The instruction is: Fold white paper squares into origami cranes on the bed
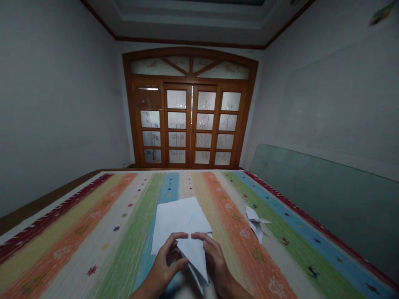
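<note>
A folded piece of white paper [193, 255] is held between my two hands at the front middle of the table, its pointed end toward me. My left hand [170, 259] grips its left side, with the index finger along the far edge and the thumb near the left fold. On the other side, my right hand [215, 259] curls around the paper, index fingertip at the same far edge; its thumb is hidden. Just beyond lie flat white sheets [179, 214], partly covered by my hands. To the right rests a folded paper figure [256, 222].
A striped, multicoloured cloth [121, 236] covers the table. Behind the table's far edge stands a wooden door [190, 124] with glass panes. A pale green panel [311, 191] leans along the right wall.
</note>
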{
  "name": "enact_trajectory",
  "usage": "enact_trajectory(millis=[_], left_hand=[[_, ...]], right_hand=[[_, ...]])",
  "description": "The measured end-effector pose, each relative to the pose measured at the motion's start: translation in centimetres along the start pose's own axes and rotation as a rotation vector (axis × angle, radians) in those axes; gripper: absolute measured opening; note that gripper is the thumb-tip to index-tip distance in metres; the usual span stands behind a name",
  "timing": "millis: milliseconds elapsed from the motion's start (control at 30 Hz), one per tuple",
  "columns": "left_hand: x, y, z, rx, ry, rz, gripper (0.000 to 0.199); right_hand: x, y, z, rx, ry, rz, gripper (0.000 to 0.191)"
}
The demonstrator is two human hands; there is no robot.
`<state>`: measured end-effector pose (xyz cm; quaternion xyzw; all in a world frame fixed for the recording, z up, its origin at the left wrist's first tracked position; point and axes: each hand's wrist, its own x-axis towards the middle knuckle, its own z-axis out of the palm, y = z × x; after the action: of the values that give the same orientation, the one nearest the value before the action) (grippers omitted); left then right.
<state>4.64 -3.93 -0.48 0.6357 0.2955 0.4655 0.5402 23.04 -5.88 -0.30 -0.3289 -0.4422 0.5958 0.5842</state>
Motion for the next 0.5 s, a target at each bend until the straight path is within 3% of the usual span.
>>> enact_trajectory(millis=[133, 300, 500], left_hand=[[0.11, 0.44, -0.09, 0.099, 0.093, -0.017, 0.051], [0.23, 0.58, -0.18, 0.139, 0.173, 0.002, 0.049], [0.11, -0.26, -0.05, 0.021, 0.306, -0.034, 0.069]], right_hand=[[-0.1, 0.32, -0.13, -0.002, -0.076, -0.022, 0.051], [0.34, 0.93, -0.78, -0.262, -0.066, -0.186, 0.061], [0.09, 0.44, -0.58, -0.325, -0.134, -0.159, 0.07]])
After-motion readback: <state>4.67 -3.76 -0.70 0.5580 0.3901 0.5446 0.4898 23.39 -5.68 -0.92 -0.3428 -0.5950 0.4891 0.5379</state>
